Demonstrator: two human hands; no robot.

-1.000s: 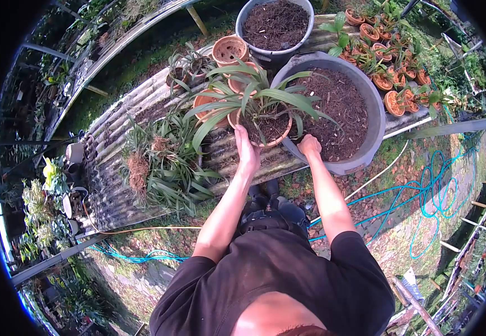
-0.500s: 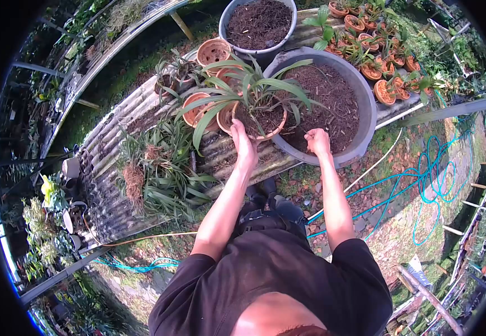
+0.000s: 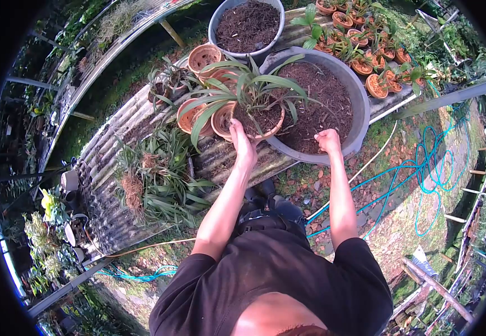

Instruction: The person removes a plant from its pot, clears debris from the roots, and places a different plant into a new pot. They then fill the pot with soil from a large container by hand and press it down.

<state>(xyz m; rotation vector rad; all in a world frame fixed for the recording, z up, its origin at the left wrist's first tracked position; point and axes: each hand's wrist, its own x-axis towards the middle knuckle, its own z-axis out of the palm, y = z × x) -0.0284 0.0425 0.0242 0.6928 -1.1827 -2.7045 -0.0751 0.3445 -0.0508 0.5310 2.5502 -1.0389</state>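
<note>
Terracotta pot with a long-leaved green plant sits on a corrugated metal bench, its far side leaning over the rim of a large grey tub full of dark bark mix. Nearest the camera, seen from above, are the person's shoulders in a black shirt, with both bare arms stretched forward and away. Between the arms, lower down, dark trousers and shoes show against ground strewn with dry leaves. A turquoise hose loops across that ground on the right.

Left hand reaches straight out, arm nearly extended, palm pressed against the near wall of the pot with the fingers wrapped up around its rim, holding it. Right hand is out over the near edge of the grey tub, wrist slightly bent, fingers curled into a closed fist just above the bark; whether it has any bark inside cannot be made out.

To the left of the pot on the bench lies a heap of loose uprooted plants with brown root clumps. Just behind the held pot stand several empty clay pots. Farther back is a second grey tub of bark, and to the far right rows of small potted seedlings
</note>
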